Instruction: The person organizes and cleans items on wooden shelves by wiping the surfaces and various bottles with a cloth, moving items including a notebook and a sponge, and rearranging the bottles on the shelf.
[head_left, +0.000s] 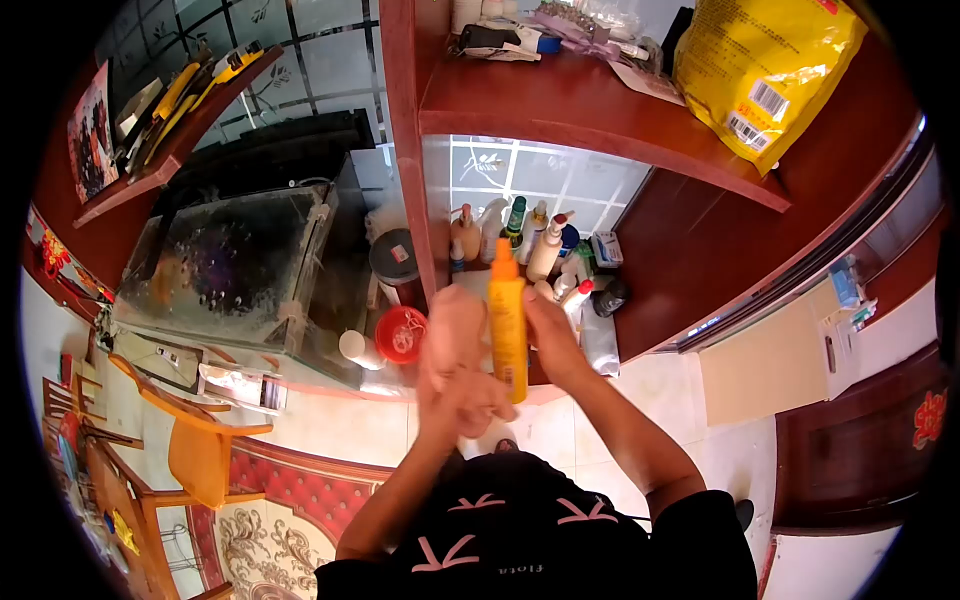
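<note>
A yellow spray bottle (pixel 508 335) with an orange top stands upright before me. Behind and beside it my right hand (pixel 552 335) is closed on its side; part of the fingers is hidden by the bottle. To the left, my left hand (pixel 462 402) has its fingers curled around a pale pink bottle-like object (pixel 456 325), blurred, so its exact kind does not show. Both things are in front of the shelf with several bottles, among them a pump bottle with a dark red top (pixel 546 250) and a green bottle (pixel 514 222).
Left of my hands are a red container (pixel 402 334), a white cup-like thing (pixel 360 350) and a glass tank (pixel 225 255). An upper shelf (pixel 600 125) carries a yellow bag (pixel 765 75). A wooden chair (pixel 195 455) stands at lower left.
</note>
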